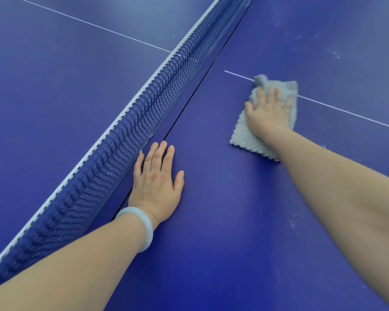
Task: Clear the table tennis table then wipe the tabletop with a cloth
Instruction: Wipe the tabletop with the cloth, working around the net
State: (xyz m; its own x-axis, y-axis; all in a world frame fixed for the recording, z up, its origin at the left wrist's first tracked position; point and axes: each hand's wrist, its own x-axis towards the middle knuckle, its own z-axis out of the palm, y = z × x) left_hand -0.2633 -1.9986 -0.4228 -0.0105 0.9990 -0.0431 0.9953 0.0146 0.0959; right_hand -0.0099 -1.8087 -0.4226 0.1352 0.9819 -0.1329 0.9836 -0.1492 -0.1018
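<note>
A blue table tennis tabletop (222,221) fills the view. On it, at the right, lies a grey cloth (245,135) across the white centre line (346,113). My right hand (267,108) presses flat on the cloth with its fingers spread and straight. My left hand (157,178) rests palm down on the bare tabletop beside the net (121,135), fingers straight, holding nothing. A pale bangle (142,227) sits on my left wrist.
The blue net with its white top band runs diagonally from lower left to upper right, just left of my left hand. Pale dusty specks (296,218) mark the tabletop near my right forearm and at the far right (335,55).
</note>
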